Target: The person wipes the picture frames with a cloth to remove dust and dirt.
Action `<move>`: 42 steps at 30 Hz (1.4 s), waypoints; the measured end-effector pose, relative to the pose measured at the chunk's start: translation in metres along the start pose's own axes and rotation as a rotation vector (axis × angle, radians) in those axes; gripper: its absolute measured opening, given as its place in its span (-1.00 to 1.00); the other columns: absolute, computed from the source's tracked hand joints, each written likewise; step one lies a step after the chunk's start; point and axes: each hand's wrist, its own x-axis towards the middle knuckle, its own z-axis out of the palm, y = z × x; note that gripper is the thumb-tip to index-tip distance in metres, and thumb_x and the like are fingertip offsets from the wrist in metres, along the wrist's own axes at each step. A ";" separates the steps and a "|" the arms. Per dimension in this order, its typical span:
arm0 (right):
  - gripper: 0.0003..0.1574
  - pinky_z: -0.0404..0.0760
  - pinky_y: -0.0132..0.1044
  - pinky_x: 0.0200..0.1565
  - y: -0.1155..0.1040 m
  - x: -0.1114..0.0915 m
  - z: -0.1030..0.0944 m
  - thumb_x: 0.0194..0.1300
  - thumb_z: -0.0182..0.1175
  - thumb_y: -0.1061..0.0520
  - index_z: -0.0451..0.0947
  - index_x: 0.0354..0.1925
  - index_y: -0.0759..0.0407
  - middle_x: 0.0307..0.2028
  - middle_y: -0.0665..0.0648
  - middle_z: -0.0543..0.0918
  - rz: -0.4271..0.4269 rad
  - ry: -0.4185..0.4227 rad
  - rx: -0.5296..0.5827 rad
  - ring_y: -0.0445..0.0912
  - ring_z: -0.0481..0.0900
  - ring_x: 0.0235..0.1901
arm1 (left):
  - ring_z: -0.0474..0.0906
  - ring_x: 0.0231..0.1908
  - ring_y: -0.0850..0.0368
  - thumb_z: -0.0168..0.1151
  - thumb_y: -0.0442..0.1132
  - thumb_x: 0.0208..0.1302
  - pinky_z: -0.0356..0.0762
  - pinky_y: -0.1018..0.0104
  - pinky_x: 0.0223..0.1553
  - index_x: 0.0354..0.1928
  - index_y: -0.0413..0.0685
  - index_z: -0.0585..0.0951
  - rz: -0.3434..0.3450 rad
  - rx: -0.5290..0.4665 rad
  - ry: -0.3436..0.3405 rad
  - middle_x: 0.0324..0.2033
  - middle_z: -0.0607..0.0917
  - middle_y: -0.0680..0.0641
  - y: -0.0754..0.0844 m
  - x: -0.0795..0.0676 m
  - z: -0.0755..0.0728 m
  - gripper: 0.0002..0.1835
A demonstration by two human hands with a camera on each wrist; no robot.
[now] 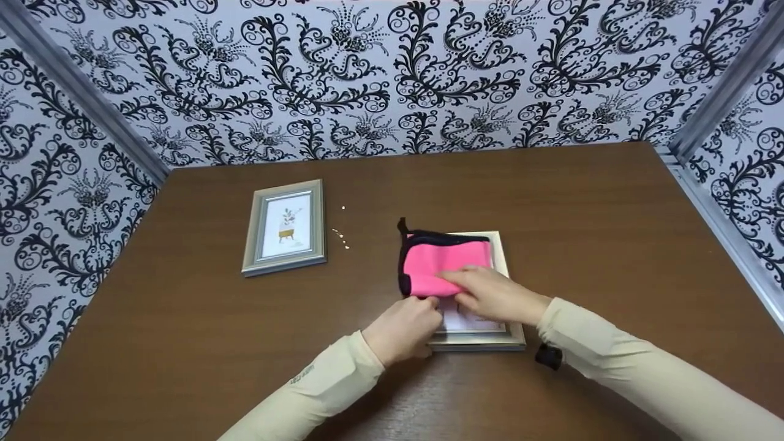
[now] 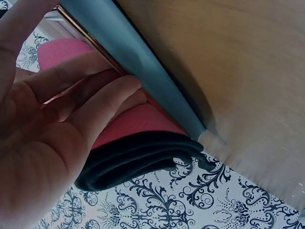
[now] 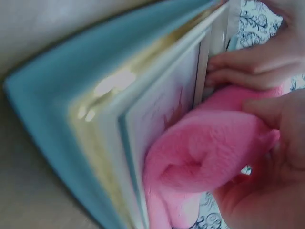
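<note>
A pink cloth [image 1: 450,260] with dark edging and a loop lies folded over a framed picture [image 1: 484,343] on the table. My right hand [image 1: 493,294] pinches the cloth over the picture; in the right wrist view the bunched pink cloth [image 3: 200,148] touches the picture's surface. At the frame's lower left side, my left hand [image 1: 404,327] holds the frame's edge. The left wrist view shows its bent fingers [image 2: 102,102] at the inner rim of the frame [image 2: 138,57], beside the cloth. Part of the picture is hidden beneath the cloth and hands.
A second framed picture [image 1: 285,223], showing a plant in a pot, lies at the left. Small white specks [image 1: 341,237] are scattered beside it on the brown table [image 1: 582,202]. Black-and-white patterned walls [image 1: 392,79] border the table at the back and sides.
</note>
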 end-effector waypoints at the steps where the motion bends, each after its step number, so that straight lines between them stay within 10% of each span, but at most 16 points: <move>1: -0.56 0.53 0.00 -0.04 0.002 -0.001 -0.001 0.27 0.07 0.36 0.50 0.13 0.32 -0.11 0.20 0.65 -0.018 -0.009 0.019 0.06 0.58 -0.15 | 0.59 -0.51 0.12 0.59 -0.05 -0.22 0.59 0.37 -0.45 -0.49 0.00 0.66 0.000 -0.002 0.003 -0.46 0.60 0.02 0.000 -0.001 0.001 -0.69; 8: -0.80 0.50 -0.12 -0.16 0.007 -0.008 -0.009 0.31 0.04 0.34 0.49 -0.18 0.10 -0.40 -0.05 0.48 -0.070 -0.065 0.024 -0.07 0.51 -0.26 | 0.58 -0.39 0.15 0.56 -0.03 -0.10 0.58 0.35 -0.32 -0.46 -0.02 0.62 -0.031 -0.194 -0.013 -0.44 0.59 0.07 -0.008 -0.010 0.007 -0.69; 15: -0.56 0.55 -0.01 -0.03 0.009 -0.029 -0.023 0.26 0.08 0.40 0.56 0.07 0.12 -0.09 0.12 0.63 -0.064 -0.130 -0.145 0.06 0.55 -0.03 | 0.61 -0.10 0.09 0.52 -0.06 -0.02 0.58 0.31 -0.11 -0.39 -0.05 0.65 -0.028 -0.356 0.019 -0.14 0.65 -0.04 -0.017 -0.017 0.011 -0.72; 20: -0.50 0.54 0.00 -0.06 0.006 -0.049 -0.027 0.04 0.20 0.47 0.62 -0.06 0.11 -0.13 0.09 0.68 -0.109 -0.044 -0.402 0.10 0.56 -0.08 | 0.44 0.19 -0.09 0.52 -0.02 -0.03 0.51 0.19 0.05 -0.26 -0.15 0.66 -0.032 -0.364 0.021 0.05 0.62 -0.15 -0.020 -0.017 0.010 -0.61; 23: -0.59 0.55 0.01 -0.16 0.001 -0.060 -0.022 -0.04 0.24 0.43 0.60 -0.18 0.14 -0.22 0.12 0.69 -0.118 0.063 -0.536 0.12 0.57 -0.21 | 0.58 0.03 -0.02 0.49 -0.04 0.02 0.56 0.24 -0.03 -0.24 -0.16 0.68 -0.029 -0.420 -0.012 -0.07 0.68 -0.13 -0.026 -0.013 0.005 -0.63; 29: -0.68 0.50 -0.05 -0.43 -0.010 -0.069 -0.006 -0.10 0.29 0.35 0.51 -0.28 0.16 -0.37 0.16 0.61 -0.106 0.168 -0.661 0.10 0.51 -0.37 | 0.63 -0.42 0.16 0.32 -0.23 0.22 0.59 0.39 -0.33 -0.29 -0.18 0.71 -0.094 -0.631 -0.049 -0.40 0.72 -0.05 -0.055 0.016 -0.008 -0.86; 35: -0.57 0.54 -0.04 -0.35 -0.015 -0.070 -0.001 -0.13 0.30 0.40 0.53 -0.20 0.19 -0.29 0.20 0.62 -0.072 0.152 -0.690 0.12 0.53 -0.29 | 0.63 -0.30 -0.12 0.27 -0.29 0.21 0.61 0.02 -0.31 -0.23 -0.20 0.66 -0.346 -0.508 0.045 -0.31 0.66 -0.15 -0.082 0.053 -0.008 -0.86; 42: -0.57 0.59 -0.01 -0.24 -0.014 -0.072 0.001 -0.05 0.29 0.40 0.54 -0.13 0.21 -0.20 0.25 0.65 -0.064 0.151 -0.676 0.16 0.57 -0.21 | 0.63 -0.15 -0.15 0.29 -0.39 0.15 0.60 0.04 -0.15 -0.20 -0.20 0.70 -0.497 -0.463 -0.037 -0.18 0.68 -0.18 -0.096 0.087 0.007 -0.84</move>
